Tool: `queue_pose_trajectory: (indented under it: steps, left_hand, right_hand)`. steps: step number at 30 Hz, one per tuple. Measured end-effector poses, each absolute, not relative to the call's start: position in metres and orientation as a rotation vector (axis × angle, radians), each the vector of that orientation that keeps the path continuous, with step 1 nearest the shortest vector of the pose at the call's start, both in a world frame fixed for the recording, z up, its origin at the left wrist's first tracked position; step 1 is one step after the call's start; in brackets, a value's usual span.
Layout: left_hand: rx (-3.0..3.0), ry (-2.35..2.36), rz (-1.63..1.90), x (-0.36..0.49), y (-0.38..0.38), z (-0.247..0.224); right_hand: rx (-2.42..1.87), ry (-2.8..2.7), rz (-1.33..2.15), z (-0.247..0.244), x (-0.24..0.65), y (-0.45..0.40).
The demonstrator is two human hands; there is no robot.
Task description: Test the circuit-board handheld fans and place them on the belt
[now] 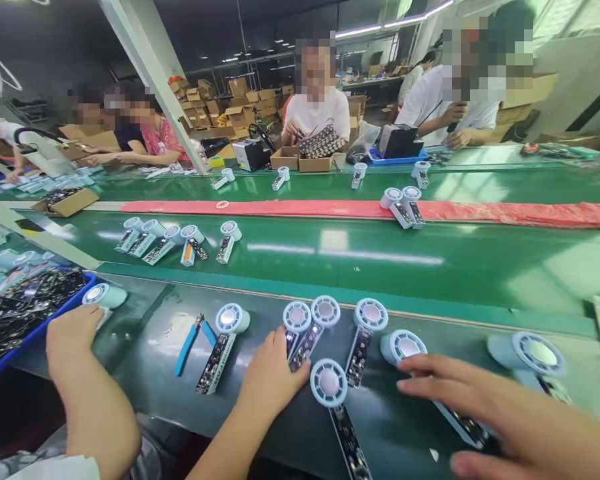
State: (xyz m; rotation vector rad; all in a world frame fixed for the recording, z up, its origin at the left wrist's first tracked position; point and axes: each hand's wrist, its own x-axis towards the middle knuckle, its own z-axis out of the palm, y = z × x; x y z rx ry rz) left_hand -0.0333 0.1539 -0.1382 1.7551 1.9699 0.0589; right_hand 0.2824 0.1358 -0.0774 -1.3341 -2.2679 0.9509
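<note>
My left hand is closed around the handles of two light-blue handheld fans, side by side with bare circuit boards showing. My right hand reaches in from the right, fingers stretched and thumb apart, over another fan. Its fingertips are at that fan's round head; whether they touch is unclear. Between my hands lie a fan pointing toward me and one farther back. Left of my left hand are a fan and blue-handled cutters.
A co-worker's hand holds a fan beside a blue bin of black boards. Another fan lies far right. Beyond the bench runs a green conveyor carrying several fans. People sit across it.
</note>
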Motion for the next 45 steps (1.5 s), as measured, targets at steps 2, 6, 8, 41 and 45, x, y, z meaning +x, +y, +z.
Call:
queue_pose_trajectory:
  steps: [2,6,8,41,45]
  left_hand:
    - [1.772,2.002,0.065,-0.024,0.162,-0.137]
    - [1.769,2.033,0.033,-0.011,0.175,-0.134]
    - [1.765,1.995,0.048,-0.012,0.176,-0.135]
    - [2.278,1.411,0.666,0.060,0.144,-0.169]
    - [2.213,1.360,0.499,0.079,0.170,-0.152]
  right_hand:
    - [-1.276,-2.398,1.000,-0.086,0.249,0.103]
    - [-1.479,-2.313,0.974,-0.115,0.177,0.089]
    - [-1.593,-2.274,0.840,-0.133,0.155,0.089]
    - [-2.416,-1.587,0.433,-0.152,0.342,0.059]
    - [-2.302,-1.534,0.271,-0.160,0.345,0.064]
